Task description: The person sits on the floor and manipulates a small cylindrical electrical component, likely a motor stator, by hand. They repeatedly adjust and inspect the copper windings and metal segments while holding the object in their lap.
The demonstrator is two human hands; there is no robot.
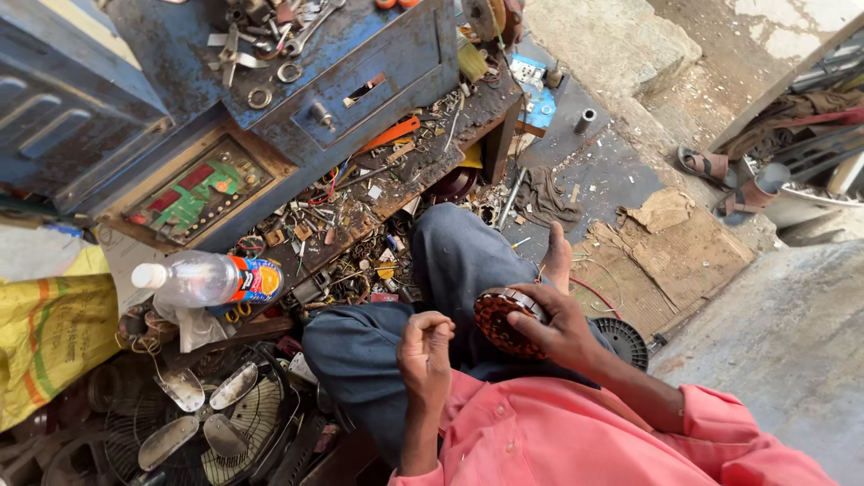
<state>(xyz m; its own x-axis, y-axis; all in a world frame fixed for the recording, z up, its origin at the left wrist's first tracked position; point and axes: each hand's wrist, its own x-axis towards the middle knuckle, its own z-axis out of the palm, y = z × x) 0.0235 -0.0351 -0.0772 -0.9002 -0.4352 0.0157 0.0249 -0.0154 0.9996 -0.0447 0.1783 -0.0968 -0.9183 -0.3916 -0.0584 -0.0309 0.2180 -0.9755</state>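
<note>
Sitting cross-legged on the ground, a person in a pink shirt holds a round motor stator (500, 322) with copper-red windings over the lap. From the head view, the right hand (556, 326) is clamped on the stator's rim, fingers wrapped over its top edge. The left hand (425, 353) is raised just beside it, apart from it, fingers curled together with thumb against fingertips; whether it pinches anything I cannot tell. A plastic bottle (205, 280) lies on the cluttered bench to the left, and fan blades (202, 414) rest on a grille below it
</note>
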